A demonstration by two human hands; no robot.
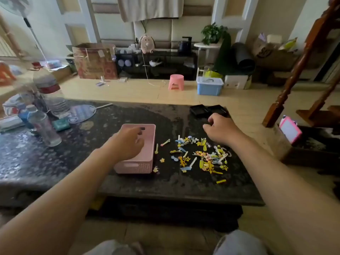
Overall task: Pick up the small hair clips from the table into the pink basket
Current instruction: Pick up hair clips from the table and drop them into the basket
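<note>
left hand [127,142] over pink basket [134,168], mid tabletop [110,115]; right hand [222,129] past the hair clips [202,155], twd far right edge. both grips curled, can't tell if holding anything. risk: right forearm sweeps pile, knocks yellow clip [220,181] off front edge.

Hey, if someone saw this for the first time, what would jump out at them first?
The scatter of small yellow, pink and blue hair clips on the dark table, right of centre, draws the eye first. Just left of it sits the pink basket, with the left hand over its opening. The right hand hovers beyond the clips, fingers curled.
</note>
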